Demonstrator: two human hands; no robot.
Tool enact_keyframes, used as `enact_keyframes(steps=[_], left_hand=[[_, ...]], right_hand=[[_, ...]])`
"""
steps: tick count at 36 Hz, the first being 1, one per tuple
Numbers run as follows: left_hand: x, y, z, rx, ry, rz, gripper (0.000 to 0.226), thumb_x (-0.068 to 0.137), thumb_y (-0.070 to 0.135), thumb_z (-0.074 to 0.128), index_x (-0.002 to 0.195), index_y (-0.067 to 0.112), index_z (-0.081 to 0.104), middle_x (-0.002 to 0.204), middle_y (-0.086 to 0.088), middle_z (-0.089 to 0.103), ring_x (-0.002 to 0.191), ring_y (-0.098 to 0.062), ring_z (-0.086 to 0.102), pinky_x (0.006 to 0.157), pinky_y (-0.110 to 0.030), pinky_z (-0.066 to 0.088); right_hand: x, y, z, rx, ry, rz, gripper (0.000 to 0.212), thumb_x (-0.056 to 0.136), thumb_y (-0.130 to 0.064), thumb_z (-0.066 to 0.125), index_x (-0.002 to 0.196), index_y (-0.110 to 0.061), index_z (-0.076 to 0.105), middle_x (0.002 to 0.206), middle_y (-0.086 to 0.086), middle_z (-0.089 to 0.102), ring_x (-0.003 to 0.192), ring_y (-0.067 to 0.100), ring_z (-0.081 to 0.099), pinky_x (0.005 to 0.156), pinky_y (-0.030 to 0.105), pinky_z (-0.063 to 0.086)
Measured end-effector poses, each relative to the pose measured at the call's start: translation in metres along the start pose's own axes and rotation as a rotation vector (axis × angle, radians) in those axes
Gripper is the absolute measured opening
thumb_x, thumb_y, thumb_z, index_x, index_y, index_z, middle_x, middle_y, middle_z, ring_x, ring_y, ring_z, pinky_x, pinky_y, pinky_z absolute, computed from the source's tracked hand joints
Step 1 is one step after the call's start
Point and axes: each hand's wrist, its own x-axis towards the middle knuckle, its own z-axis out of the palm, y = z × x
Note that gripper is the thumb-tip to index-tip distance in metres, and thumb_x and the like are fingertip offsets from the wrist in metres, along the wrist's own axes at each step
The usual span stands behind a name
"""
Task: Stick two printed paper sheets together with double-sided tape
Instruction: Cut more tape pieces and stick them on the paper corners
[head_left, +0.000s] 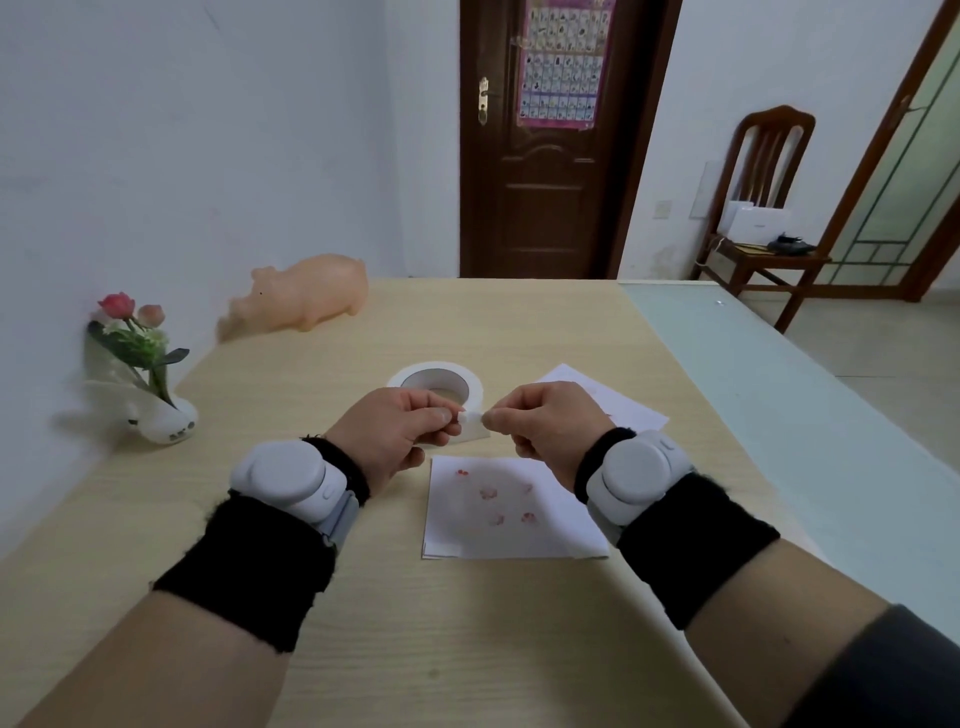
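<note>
A small white piece of tape (471, 418) is pinched between my left hand (400, 434) and my right hand (540, 423), a little above the table. Behind them the white roll of double-sided tape (441, 382) lies flat on the wooden table (467, 649). A white printed sheet with pink marks (511, 512) lies flat just below my hands. A second white sheet (613, 400) lies to the right, partly hidden by my right hand.
A pink toy pig (306, 293) stands at the table's far left. A white vase with flowers (150, 384) sits against the left wall. A pale green surface (779, 395) adjoins the table on the right, with a wooden chair (763, 208) beyond.
</note>
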Motion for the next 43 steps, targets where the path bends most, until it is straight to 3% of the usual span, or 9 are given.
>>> enact_keyframes(steps=[7,15,18,22,25,29,34,37,43], left_hand=[[0.001,0.003,-0.001,0.040,0.075,0.027,0.013,0.088,0.011,0.060,0.082,0.012,0.072,0.075,0.002,0.067,0.069,-0.009,0.054,0.057,-0.023,0.036],[0.008,0.002,-0.008,0.128,0.167,0.104,0.013,0.079,0.018,0.072,0.067,0.021,0.073,0.056,0.011,0.059,0.056,-0.007,0.047,0.052,-0.020,0.033],[0.010,0.000,-0.010,0.209,0.184,0.124,0.010,0.079,0.019,0.072,0.069,0.020,0.073,0.047,0.018,0.056,0.042,0.003,0.045,0.055,-0.021,0.033],[0.012,-0.005,-0.012,0.327,0.205,0.085,0.012,0.077,0.023,0.073,0.066,0.020,0.071,0.049,0.016,0.054,0.047,-0.002,0.043,0.055,-0.023,0.034],[0.015,-0.009,-0.013,0.414,0.162,0.006,0.012,0.077,0.024,0.074,0.068,0.017,0.070,0.059,0.008,0.055,0.057,-0.009,0.047,0.058,-0.024,0.037],[0.017,-0.012,-0.010,0.670,0.090,-0.023,0.015,0.081,0.027,0.068,0.074,0.014,0.071,0.064,0.008,0.058,0.062,-0.008,0.049,0.059,-0.020,0.038],[0.019,-0.014,-0.009,0.785,0.082,-0.037,0.018,0.083,0.026,0.063,0.076,0.011,0.072,0.064,0.006,0.057,0.065,-0.011,0.050,0.059,-0.020,0.037],[0.022,-0.015,-0.010,0.805,0.078,-0.047,0.021,0.082,0.026,0.063,0.078,0.008,0.073,0.072,0.000,0.064,0.069,-0.014,0.052,0.064,-0.023,0.041],[0.025,-0.010,-0.012,0.776,0.073,-0.100,0.023,0.078,0.027,0.069,0.080,0.005,0.073,0.061,0.000,0.055,0.049,-0.011,0.044,0.053,-0.023,0.037]], right_hand=[[0.003,-0.002,0.005,-0.006,-0.001,-0.020,0.018,0.071,-0.024,0.074,0.054,-0.022,0.067,0.048,-0.007,0.051,0.054,0.016,0.046,0.063,0.031,0.043],[0.000,-0.011,0.009,0.030,-0.038,-0.055,0.013,0.078,-0.013,0.071,0.066,-0.011,0.065,0.051,-0.001,0.048,0.052,0.017,0.042,0.058,0.029,0.040],[0.001,-0.011,0.012,0.021,-0.045,-0.035,0.014,0.079,-0.013,0.069,0.067,-0.009,0.064,0.052,0.000,0.047,0.049,0.017,0.042,0.057,0.030,0.041],[0.003,-0.008,0.016,0.034,-0.045,0.062,0.017,0.082,-0.011,0.067,0.068,-0.006,0.060,0.056,0.003,0.047,0.049,0.017,0.038,0.051,0.027,0.038],[0.009,-0.002,0.022,-0.094,-0.057,0.126,0.017,0.081,-0.016,0.067,0.068,-0.008,0.061,0.065,0.009,0.052,0.054,0.020,0.042,0.052,0.029,0.039],[0.013,0.003,0.026,-0.408,-0.058,0.102,0.025,0.081,-0.023,0.065,0.059,-0.016,0.058,0.057,-0.001,0.052,0.055,0.014,0.046,0.057,0.025,0.039],[0.011,0.000,0.029,-0.567,-0.086,0.043,0.022,0.085,-0.021,0.059,0.089,-0.003,0.072,0.083,0.010,0.067,0.074,0.015,0.054,0.060,0.023,0.041],[0.013,0.001,0.031,-0.613,-0.092,0.035,0.022,0.086,-0.020,0.057,0.091,-0.005,0.072,0.080,0.006,0.065,0.074,0.015,0.055,0.055,0.018,0.038],[0.018,0.001,0.032,-0.645,-0.093,0.047,0.022,0.086,-0.021,0.057,0.090,-0.005,0.073,0.078,0.003,0.065,0.074,0.016,0.056,0.054,0.015,0.037]])
